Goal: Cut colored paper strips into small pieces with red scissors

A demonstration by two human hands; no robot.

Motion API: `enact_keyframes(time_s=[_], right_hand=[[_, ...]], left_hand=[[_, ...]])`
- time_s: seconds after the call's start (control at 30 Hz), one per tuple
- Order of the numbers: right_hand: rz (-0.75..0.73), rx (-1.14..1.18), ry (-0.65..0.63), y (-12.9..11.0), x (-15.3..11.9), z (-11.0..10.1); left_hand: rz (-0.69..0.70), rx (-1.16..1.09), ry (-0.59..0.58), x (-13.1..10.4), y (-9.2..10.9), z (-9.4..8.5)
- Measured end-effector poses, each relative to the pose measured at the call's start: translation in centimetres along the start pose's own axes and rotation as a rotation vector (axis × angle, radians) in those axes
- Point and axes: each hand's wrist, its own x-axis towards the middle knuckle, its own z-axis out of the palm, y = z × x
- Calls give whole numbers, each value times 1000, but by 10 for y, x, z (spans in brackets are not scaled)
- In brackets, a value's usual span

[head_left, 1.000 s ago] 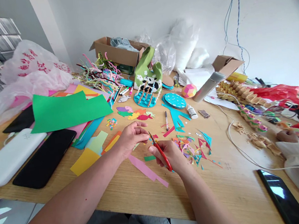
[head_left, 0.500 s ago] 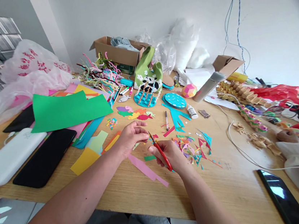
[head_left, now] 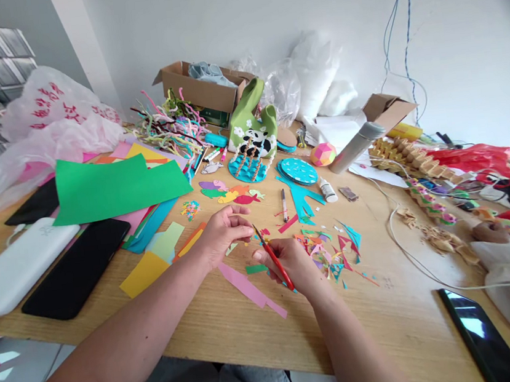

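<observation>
My right hand is closed round red-handled scissors, whose blades point up and left. The blade tips lie beside the fingertips of my left hand. Thumb and fingers of that left hand are pinched together; whatever lies between them is too small to make out. Under the hands are a pink paper strip and a small green paper piece. Just beyond them lie several coloured paper fish. Paper scraps are scattered to the right of the scissors.
Green paper, a black phone and a white power bank lie left. A pen, glue bottle and grey cylinder are beyond. A white cable and another person's hand are at right.
Both hands stay in nearly the same place. The scissors' handles look slightly closer together than before.
</observation>
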Motion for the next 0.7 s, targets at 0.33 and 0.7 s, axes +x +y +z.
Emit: enact_keyframes(time_s=[0.33, 0.7], right_hand=[[-5, -29, 199, 0, 2, -11], [10, -83, 292, -2, 2, -18]], left_hand=[[81, 404, 117, 13, -16, -13], [215, 1017, 168, 22, -30, -28]])
